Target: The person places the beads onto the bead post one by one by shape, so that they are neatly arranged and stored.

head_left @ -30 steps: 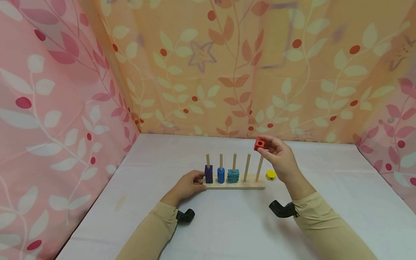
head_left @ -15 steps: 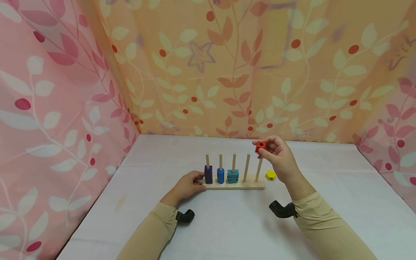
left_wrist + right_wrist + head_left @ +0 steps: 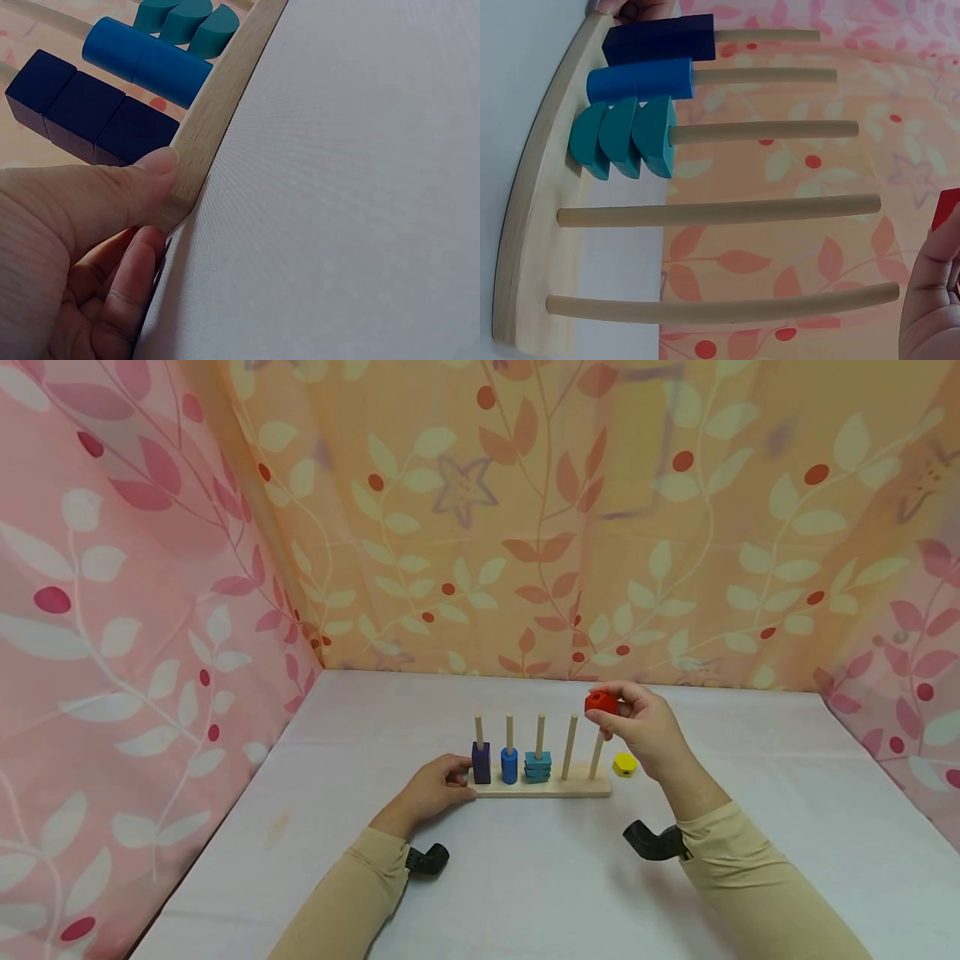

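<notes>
A wooden peg board (image 3: 543, 790) with several upright pegs stands on the table. My left hand (image 3: 432, 787) grips the board's left end, thumb (image 3: 156, 161) on its front edge. Dark purple square blocks (image 3: 482, 763), blue cylinders (image 3: 509, 766) and teal half-round blocks (image 3: 537, 767) sit on the three left pegs. The two right pegs are bare. My right hand (image 3: 641, 727) pinches a red block (image 3: 600, 702), a hole showing in it, over the top of the rightmost peg (image 3: 597, 756). In the right wrist view only a corner of the red block (image 3: 946, 208) shows.
A yellow hexagonal block (image 3: 625, 765) lies on the white tabletop (image 3: 525, 877), just right of the board. Patterned curtains (image 3: 465, 568) hang behind and at both sides. A black wrist mount (image 3: 655, 841) sticks out below the right wrist.
The red block has turned in my right fingers and dropped slightly, and the right hand is a little lower. My left hand and the board have stayed in place.
</notes>
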### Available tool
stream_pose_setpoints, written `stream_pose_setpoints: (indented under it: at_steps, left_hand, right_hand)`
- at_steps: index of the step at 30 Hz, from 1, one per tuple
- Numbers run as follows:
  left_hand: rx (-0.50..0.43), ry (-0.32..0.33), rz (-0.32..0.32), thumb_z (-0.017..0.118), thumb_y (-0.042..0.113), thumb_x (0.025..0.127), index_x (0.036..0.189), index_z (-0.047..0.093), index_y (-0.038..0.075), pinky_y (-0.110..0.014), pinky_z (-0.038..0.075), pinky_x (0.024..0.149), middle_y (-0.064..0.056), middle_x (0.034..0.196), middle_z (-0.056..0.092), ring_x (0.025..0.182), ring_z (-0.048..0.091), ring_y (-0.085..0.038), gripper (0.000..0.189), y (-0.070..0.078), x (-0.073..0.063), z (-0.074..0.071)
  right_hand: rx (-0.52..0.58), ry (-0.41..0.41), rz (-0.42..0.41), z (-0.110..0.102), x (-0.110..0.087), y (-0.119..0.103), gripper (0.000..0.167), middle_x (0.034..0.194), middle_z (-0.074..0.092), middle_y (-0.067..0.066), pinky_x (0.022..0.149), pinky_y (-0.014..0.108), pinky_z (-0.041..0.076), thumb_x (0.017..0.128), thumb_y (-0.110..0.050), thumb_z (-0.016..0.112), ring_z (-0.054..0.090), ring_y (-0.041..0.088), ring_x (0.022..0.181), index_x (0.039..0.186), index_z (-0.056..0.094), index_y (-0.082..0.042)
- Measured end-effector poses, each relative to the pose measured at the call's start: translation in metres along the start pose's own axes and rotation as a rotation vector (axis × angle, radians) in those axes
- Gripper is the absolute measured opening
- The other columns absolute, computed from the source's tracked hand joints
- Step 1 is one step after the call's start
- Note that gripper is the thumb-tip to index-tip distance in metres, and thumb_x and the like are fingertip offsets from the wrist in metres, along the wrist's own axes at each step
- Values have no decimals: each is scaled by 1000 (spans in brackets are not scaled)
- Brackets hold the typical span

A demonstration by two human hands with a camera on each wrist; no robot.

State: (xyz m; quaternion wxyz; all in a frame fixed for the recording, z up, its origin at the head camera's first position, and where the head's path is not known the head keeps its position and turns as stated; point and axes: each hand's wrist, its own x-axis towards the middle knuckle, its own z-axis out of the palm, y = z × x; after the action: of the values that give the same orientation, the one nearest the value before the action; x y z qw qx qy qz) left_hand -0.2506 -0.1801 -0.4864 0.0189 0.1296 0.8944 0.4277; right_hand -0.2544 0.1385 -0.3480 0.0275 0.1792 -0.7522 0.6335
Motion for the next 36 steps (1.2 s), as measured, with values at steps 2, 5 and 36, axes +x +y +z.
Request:
stream_pose_setpoints:
  at_steps: [2, 5, 36]
  left_hand:
    - [3, 1, 3, 75, 18, 75, 119, 59, 11, -29, 43, 75, 1, 99, 60, 84, 53, -11, 47, 0, 0, 0]
    - [2, 3, 6, 75, 19, 75, 119, 59, 11, -30, 43, 75, 1, 98, 60, 83, 53, -11, 47, -1, 0, 0]
    - [-8, 0, 13, 75, 20, 75, 119, 59, 12, -29, 43, 75, 1, 99, 60, 83, 53, -11, 47, 0, -1, 0]
  right_hand:
    - [-8, 3, -1, 1, 1, 1, 40, 97, 57, 9, 67, 22, 50, 84, -14, 67, 57, 14, 72, 115, 53, 6]
    - [-54, 22, -7, 1, 2, 2, 39, 96, 59, 10, 70, 22, 50, 84, -16, 66, 60, 14, 76, 114, 54, 6]
    - [-254, -54, 70, 11, 17, 19, 34, 105, 61, 14, 74, 33, 40, 83, -28, 68, 49, 25, 86, 105, 58, -4]
